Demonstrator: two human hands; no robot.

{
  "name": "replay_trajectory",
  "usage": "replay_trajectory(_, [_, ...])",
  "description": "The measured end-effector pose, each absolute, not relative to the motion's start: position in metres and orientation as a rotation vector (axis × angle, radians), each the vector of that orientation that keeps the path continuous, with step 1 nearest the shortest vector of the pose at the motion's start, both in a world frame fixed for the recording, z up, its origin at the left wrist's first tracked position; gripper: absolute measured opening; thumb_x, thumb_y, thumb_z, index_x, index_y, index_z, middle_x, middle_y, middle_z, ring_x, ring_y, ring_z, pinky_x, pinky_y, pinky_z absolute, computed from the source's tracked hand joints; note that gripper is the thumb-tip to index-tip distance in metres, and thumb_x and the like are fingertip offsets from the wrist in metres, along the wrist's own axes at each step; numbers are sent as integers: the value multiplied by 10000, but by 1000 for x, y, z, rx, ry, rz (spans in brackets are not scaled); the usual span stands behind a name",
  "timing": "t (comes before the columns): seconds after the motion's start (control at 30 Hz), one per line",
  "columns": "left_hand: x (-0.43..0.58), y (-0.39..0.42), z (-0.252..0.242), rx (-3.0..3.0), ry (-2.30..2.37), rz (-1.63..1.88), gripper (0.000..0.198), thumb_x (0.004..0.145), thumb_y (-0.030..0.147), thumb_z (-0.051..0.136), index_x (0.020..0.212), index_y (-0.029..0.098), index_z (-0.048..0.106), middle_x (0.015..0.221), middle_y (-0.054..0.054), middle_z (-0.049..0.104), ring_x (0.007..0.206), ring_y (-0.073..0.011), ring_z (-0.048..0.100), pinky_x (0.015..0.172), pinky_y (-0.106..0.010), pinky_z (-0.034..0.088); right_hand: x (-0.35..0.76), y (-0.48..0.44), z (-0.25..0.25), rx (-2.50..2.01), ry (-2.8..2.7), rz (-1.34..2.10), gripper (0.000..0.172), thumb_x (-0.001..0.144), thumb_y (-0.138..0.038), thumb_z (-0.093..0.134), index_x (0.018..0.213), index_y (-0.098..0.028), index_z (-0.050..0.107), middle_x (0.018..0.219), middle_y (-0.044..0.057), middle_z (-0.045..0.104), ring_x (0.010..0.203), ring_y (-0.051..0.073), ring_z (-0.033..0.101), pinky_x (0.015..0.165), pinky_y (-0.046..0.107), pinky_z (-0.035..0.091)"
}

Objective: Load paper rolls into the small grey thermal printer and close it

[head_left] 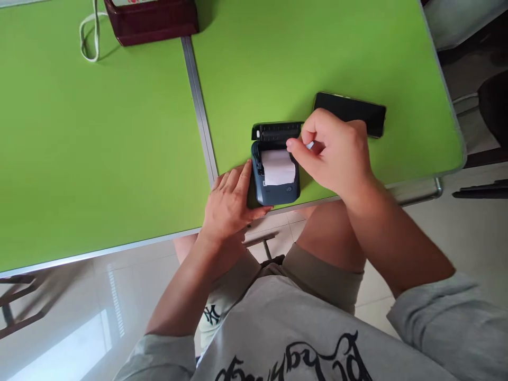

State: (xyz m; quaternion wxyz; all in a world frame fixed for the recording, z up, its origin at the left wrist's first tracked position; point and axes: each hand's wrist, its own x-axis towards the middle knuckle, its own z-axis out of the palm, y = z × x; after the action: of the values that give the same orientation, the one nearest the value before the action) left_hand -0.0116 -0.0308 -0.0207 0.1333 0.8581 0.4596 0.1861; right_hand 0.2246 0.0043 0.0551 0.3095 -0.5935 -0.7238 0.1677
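From the head camera, a small dark label printer (277, 186) sits on the green table (119, 137), close to the near edge and just right of the metal seam (197, 90) that divides the tabletop. Its long axis runs away from the person. The lid (278, 130) is swung open at the far end, and a white paper roll (278, 167) lies bare in the compartment. The printer lies between the two hands. The left hand (230, 203) lies flat against the printer's left side, fingers straight and close together along the casing and the thumb tucked by the near corner, so it braces the body without closing round it. The right hand (337, 153) comes in from the right and a little farther out, and it is the nearer one to the roll. Its thumb and forefinger are pinched together at the far right corner of the compartment, where roll and lid hinge meet. A white sliver shows inside that pinch, but I cannot tell whether it belongs to the paper. From that pinch the roll lies to the left and toward the person. Beyond the right hand, a black phone (351, 112) lies flat with its long side across the table. A dark red box (153, 24) with a looped white cord (88, 39) stands at the far edge, well apart from the hands.
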Motion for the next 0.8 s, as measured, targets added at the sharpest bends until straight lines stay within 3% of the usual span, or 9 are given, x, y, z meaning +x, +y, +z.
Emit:
replay_trajectory(0.17, [-10,-32,-19,2511,1340,518,1106,875,911,448,1553,38,444,1357,-242,673,1232,-370,660,1054,-496,533,222,13,58,-1668,-2286,290,79,888,-306,711,916,-240,677,697,0,658,729,203,641,715,333,451])
replay_trajectory(0.4, [-9,-31,-15,2477,1357,459,1072,851,833,618,1580,73,416,1416,-223,648,1290,-368,635,1103,-487,505,208,42,56,-1678,-2550,506,113,806,-287,779,891,-258,710,703,6,666,773,230,663,723,346,428])
replay_trajectory(0.53, [-8,-31,-15,2470,1368,433,1072,831,793,681,1583,77,412,1422,-221,645,1302,-373,628,1102,-484,501,214,43,81,-1675,-2462,678,245,647,-162,808,835,-268,692,681,-10,634,674,195,602,664,340,397])
replay_trajectory(0.63, [-8,-31,-13,2472,1373,418,1066,834,781,685,1577,63,421,1418,-223,647,1283,-372,639,1096,-475,501,244,18,95,-1566,-2188,872,330,590,-180,794,891,-273,697,837,2,707,574,136,528,553,318,351])
replay_trajectory(0.7, [-7,-32,-12,2467,1365,408,1067,830,756,710,1584,62,413,1438,-222,636,1295,-374,633,1114,-477,489,272,-1,89,-1450,-1678,994,415,573,-241,794,970,-291,684,897,4,726,555,126,537,475,292,330])
replay_trajectory(0.8, [-6,-31,-10,2440,1354,400,1100,807,745,739,1605,73,389,1466,-220,615,1331,-389,608,1139,-496,471,303,-20,59,-1409,-1030,764,378,478,-323,583,846,-267,649,686,7,623,526,150,485,425,289,306])
